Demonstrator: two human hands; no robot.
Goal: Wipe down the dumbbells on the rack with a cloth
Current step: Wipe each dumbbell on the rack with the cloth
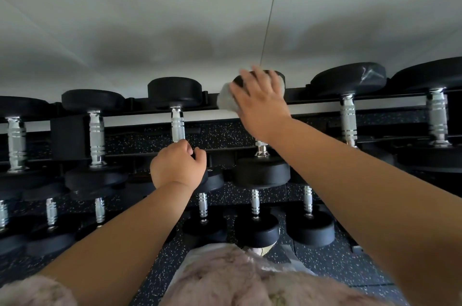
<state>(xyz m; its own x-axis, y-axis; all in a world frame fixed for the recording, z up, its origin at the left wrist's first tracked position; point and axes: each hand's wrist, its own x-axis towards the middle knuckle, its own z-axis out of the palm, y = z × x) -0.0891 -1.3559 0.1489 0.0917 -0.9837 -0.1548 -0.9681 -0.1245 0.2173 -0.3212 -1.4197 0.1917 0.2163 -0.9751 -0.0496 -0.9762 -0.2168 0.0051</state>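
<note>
Apparently fuzzy cloth covers round dumbbell.

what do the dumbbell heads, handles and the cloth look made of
Dumbbell heads: likely rubber, matte black with soft sheen. Handles: metal, probably chromed steel, bright and ridged. Cloth: soft grey fabric, maybe microfibre; blurred under the right hand.

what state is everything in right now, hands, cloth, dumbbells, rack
right hand, fingers spread, pressing the cloth onto a dumbbell head
cloth, grey, bunched under the right hand
wiped dumbbell, lying in the top row, far head under the cloth
left hand, curled round the handle of the neighbouring dumbbell
neighbouring dumbbell, lying in the rack, gripped near its front end
rack, loaded with two rows of dumbbells
</note>
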